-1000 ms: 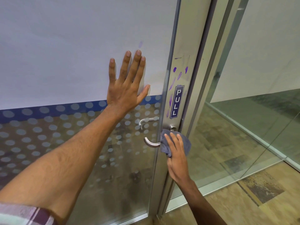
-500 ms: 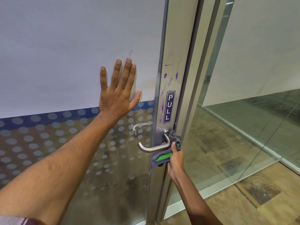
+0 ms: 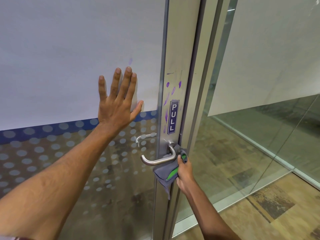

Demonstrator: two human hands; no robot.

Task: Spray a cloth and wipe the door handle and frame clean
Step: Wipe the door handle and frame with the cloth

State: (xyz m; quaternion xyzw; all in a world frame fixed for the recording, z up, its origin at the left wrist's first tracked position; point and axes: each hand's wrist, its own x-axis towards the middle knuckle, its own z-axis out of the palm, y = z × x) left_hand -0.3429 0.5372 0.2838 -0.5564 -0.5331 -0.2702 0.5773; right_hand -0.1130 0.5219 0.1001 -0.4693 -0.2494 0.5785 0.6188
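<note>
Left hand flat (fingers spread) on door; right hand grips cloth below handle.

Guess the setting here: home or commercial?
Probably an office or commercial interior: a frosted, dot-patterned glass door in an aluminium frame, a PULL sign above the lever handle, and glass partition walls.

Glass door with metal frame, carrying a lever handle low on the frame. A "PULL" label sits above the handle, purple smears at its left. A cloth is pressed against the frame under the handle. Left hand lies flat on the glass.
</note>
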